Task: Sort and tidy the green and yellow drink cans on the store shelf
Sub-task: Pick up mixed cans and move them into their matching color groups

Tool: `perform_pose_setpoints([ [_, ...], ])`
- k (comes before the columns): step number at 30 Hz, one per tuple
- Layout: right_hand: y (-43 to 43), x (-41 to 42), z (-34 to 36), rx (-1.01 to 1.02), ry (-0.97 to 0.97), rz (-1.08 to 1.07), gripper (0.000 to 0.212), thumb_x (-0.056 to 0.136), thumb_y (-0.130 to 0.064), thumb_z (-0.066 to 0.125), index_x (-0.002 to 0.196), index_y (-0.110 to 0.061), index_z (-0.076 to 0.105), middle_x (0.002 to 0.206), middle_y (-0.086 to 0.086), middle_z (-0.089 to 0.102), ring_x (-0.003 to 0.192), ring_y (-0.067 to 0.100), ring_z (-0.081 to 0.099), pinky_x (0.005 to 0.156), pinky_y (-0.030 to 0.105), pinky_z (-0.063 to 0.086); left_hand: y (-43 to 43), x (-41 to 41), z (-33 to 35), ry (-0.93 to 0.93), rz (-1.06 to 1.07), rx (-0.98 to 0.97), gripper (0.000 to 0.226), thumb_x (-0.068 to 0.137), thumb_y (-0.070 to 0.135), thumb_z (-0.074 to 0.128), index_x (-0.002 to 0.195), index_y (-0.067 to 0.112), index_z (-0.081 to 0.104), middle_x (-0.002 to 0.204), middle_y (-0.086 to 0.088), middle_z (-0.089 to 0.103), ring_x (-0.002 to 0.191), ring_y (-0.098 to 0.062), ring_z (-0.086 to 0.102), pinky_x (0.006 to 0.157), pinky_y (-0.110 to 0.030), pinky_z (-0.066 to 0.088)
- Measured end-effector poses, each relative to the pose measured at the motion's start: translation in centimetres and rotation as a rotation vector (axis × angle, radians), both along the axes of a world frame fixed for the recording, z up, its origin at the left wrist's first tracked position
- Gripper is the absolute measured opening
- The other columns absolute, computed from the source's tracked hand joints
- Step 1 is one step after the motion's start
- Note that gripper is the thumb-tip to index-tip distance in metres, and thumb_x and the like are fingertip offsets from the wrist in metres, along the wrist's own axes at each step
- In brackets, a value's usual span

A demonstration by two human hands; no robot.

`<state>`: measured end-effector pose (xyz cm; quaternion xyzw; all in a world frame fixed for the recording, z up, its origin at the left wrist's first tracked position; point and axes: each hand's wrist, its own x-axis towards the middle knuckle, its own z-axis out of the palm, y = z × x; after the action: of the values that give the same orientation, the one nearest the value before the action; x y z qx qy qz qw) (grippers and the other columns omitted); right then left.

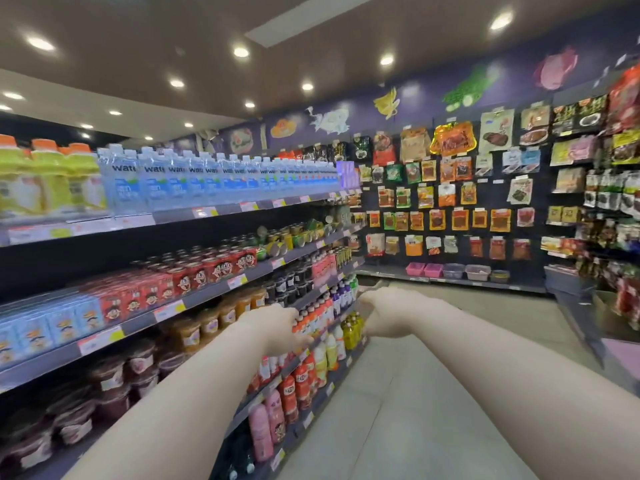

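The green and yellow drink cans point(298, 235) stand jumbled on the second shelf from the top, far down the aisle on the left; a few lie tipped on their sides. Both my arms stretch forward at waist height, well below and short of those cans. My left hand point(277, 329) hovers in front of the bottle shelves with fingers loosely bent, holding nothing. My right hand point(381, 315) hangs over the aisle floor, fingers relaxed and empty. The view is motion-blurred.
Water bottles point(221, 178) fill the top shelf, red cartoon cans point(207, 268) the second, jars and bottles point(311, 317) the lower ones. Hanging snack packets point(450, 188) cover the back wall, with small bins point(453, 270) below. A grey floor aisle point(398, 393) runs ahead.
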<state>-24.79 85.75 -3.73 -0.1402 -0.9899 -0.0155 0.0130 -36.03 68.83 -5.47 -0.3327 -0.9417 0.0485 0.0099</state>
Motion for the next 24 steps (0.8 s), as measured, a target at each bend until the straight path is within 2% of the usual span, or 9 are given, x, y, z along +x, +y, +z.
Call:
perform_pose_setpoints([
  [3, 5.5, -2.5, 0.6, 0.011, -0.016, 0.048, 0.065, 0.087, -0.044, 0.053, 0.144, -0.022, 0.030, 0.143, 0.004, 0.043, 0.124, 0.025, 0.048, 0.097, 0.042, 0.048, 4.7, -2.0, -0.2, -0.013, 0.061, 0.014, 0.078, 0.084, 0.069, 0.041, 0.147, 0.025, 0.026, 0.149, -0.002, 0.037, 0.130, -0.023, 0.044, 0.101, -0.039, 0.045],
  [6, 10.4, -4.9, 0.7, 0.024, -0.018, 0.097, 0.070, 0.087, -0.045, 0.051, 0.148, -0.026, 0.021, 0.150, 0.001, 0.035, 0.132, 0.023, 0.040, 0.100, 0.042, 0.045, 8.7, -4.1, -0.1, -0.004, 0.117, 0.036, 0.076, 0.085, 0.068, 0.041, 0.144, 0.022, 0.031, 0.142, -0.002, 0.045, 0.121, -0.022, 0.051, 0.096, -0.039, 0.048],
  [14, 19.4, -12.0, -0.1, 0.013, -0.037, 0.201, 0.062, 0.088, -0.038, 0.048, 0.144, -0.025, 0.027, 0.143, 0.000, 0.042, 0.123, 0.023, 0.048, 0.093, 0.041, 0.049, 17.3, -9.0, -0.3, -0.014, 0.179, 0.044, 0.070, 0.087, 0.065, 0.040, 0.143, 0.022, 0.033, 0.143, -0.001, 0.044, 0.125, -0.022, 0.047, 0.096, -0.036, 0.047],
  [19, 24.0, -17.5, -0.9, -0.001, -0.040, 0.248, 0.063, 0.087, -0.040, 0.052, 0.144, -0.026, 0.028, 0.146, -0.001, 0.039, 0.129, 0.023, 0.044, 0.098, 0.042, 0.047, 22.6, -14.3, -1.0, -0.008, 0.172, 0.048, 0.071, 0.087, 0.064, 0.041, 0.144, 0.022, 0.032, 0.140, -0.001, 0.046, 0.122, -0.022, 0.050, 0.095, -0.038, 0.049],
  [24, 29.0, -24.7, -0.8, 0.052, -0.026, 0.250, 0.064, 0.088, -0.044, 0.052, 0.145, -0.026, 0.028, 0.146, 0.000, 0.040, 0.130, 0.023, 0.043, 0.098, 0.041, 0.046, 28.1, -22.0, -1.6, 0.016, 0.134, 0.035, 0.073, 0.086, 0.066, 0.041, 0.144, 0.023, 0.031, 0.146, -0.002, 0.041, 0.128, -0.024, 0.046, 0.098, -0.041, 0.047],
])
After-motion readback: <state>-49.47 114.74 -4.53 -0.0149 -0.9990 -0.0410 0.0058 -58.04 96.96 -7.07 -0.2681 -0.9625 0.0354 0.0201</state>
